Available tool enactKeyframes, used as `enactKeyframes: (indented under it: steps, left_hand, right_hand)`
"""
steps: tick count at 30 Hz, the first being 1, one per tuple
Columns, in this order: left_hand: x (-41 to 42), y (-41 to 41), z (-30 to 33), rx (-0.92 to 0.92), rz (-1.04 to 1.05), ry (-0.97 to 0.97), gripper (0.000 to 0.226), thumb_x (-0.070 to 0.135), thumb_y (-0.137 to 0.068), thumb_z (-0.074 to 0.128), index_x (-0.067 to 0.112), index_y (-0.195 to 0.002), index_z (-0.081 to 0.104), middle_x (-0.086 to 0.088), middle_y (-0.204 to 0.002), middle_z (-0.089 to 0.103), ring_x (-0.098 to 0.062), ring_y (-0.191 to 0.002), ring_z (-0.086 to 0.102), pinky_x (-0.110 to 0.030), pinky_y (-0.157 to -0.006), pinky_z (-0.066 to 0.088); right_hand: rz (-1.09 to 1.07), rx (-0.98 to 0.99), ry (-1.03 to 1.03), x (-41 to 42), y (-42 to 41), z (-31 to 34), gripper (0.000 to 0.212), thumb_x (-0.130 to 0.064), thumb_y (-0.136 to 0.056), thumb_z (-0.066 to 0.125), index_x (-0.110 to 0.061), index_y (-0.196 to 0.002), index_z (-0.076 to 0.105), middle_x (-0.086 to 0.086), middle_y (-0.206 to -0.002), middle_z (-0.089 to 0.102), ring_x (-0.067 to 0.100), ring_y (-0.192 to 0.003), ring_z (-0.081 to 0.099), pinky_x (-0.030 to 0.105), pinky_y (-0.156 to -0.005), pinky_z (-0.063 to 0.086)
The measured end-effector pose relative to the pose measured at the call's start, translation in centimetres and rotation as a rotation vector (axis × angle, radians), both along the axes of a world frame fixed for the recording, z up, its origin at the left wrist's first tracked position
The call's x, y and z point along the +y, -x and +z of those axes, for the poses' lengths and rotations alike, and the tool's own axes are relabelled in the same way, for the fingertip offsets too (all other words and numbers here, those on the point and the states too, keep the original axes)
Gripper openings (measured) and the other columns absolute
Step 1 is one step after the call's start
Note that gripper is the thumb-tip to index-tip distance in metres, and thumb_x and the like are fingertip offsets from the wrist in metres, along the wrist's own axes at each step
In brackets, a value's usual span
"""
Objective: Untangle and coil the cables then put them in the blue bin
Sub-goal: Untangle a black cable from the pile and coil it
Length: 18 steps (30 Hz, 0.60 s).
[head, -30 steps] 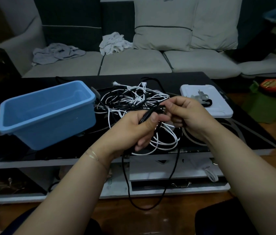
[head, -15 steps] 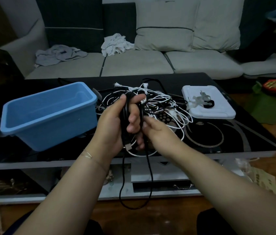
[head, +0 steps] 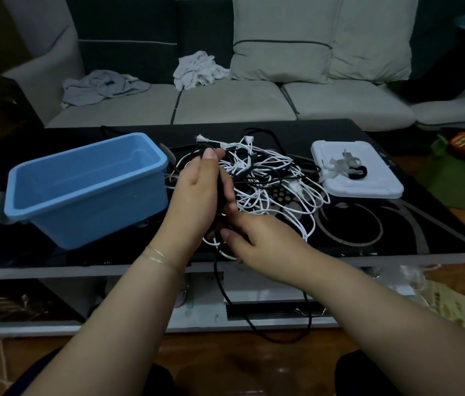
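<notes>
- A person sat at a black glass coffee table (head: 397, 230), both bare forearms reaching over its near edge.
- The left hand (head: 197, 195) stood upright just right of the blue bin (head: 82, 190), fingers curled round a coiled black cable (head: 221, 192).
- The right hand (head: 257, 235) lay just below the left, pinching the same cable, whose loose end hung in a loop past the table's near edge.
- A tangle of white and black cables (head: 265, 178) lay on the table right of the bin, just behind the hands.
- The bin sat on the table's left part, open and tilted.
- A white lid (head: 362, 187) with small ties on it lay at the table's right.
- A grey sofa (head: 225, 101) stood behind the table.
</notes>
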<state>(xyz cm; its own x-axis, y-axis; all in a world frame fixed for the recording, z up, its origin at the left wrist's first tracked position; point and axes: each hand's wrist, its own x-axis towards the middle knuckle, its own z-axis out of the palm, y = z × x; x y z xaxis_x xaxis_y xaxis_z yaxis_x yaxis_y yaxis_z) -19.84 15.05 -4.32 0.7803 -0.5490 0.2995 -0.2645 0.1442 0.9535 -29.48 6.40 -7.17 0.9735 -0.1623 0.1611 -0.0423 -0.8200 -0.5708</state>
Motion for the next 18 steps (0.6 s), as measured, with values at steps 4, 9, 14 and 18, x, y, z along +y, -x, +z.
enactKeyframes:
  steps: [4,9,14,18]
  left_hand:
    - [-0.1,-0.1,-0.4,-0.218,0.078,-0.176,0.041,0.031,-0.106,0.03,-0.003,-0.096,0.05,0.005,-0.059,0.065,-0.009,-0.048,0.058,-0.028,-0.057,0.052]
    - [0.0,-0.1,-1.0,-0.558,0.14,-0.517,0.032,0.041,-0.102,0.031,0.019,-0.079,0.038,0.0,-0.072,0.064,-0.024,-0.075,0.062,-0.04,-0.065,0.042]
    - [0.3,0.4,-0.8,-0.47,-0.15,-0.641,0.078,0.079,-0.085,0.017,0.011,-0.091,0.056,-0.002,-0.068,0.066,-0.02,-0.066,0.066,-0.041,-0.069,0.053]
    - [0.2,0.5,-0.8,-0.285,-0.37,-0.614,0.083,0.082,-0.069,0.035,0.005,-0.089,0.056,0.002,-0.047,0.058,-0.012,-0.041,0.055,-0.024,-0.046,0.045]
  right_hand:
    - [0.073,0.058,0.015,-0.2,0.3,0.5,0.019,-0.028,-0.097,0.047,-0.024,-0.113,0.057,0.005,-0.09,0.066,0.022,-0.077,0.058,0.033,-0.069,0.048]
    - [-0.062,-0.069,0.226,-0.9,0.7,1.3,0.023,-0.046,-0.09,0.052,-0.028,-0.099,0.064,-0.001,-0.076,0.066,0.022,-0.076,0.062,0.029,-0.052,0.034]
    - [-0.219,-0.186,0.38,-2.2,1.0,2.0,0.035,-0.058,-0.076,0.055,-0.028,-0.09,0.065,0.0,-0.077,0.069,0.025,-0.078,0.063,0.028,-0.055,0.027]
    - [-0.229,-0.161,0.282,-3.5,1.3,2.5,0.025,-0.055,-0.069,0.047,-0.031,-0.077,0.052,-0.01,-0.064,0.056,0.022,-0.076,0.059,0.028,-0.057,0.029]
